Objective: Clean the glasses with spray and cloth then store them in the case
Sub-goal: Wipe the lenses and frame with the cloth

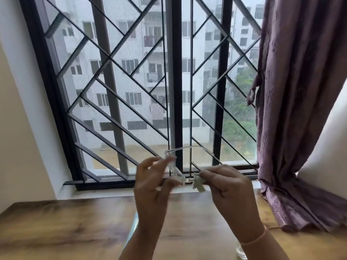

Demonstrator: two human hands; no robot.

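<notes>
Clear-framed glasses (175,168) are held up in front of the window, above the wooden table (56,228). My left hand (152,186) pinches the left part of the frame between thumb and fingers. My right hand (227,188) presses a small grey-green cloth (198,183) against the right lens. One thin temple arm (189,147) sticks out toward the window. A clear bottle top (241,251), maybe the spray, peeks out under my right wrist. No case shows.
A light-blue flat object (132,229) lies on the table, mostly hidden by my left forearm. A purple curtain (293,128) hangs at the right and drapes onto the table. The barred window (146,91) and its sill lie straight ahead.
</notes>
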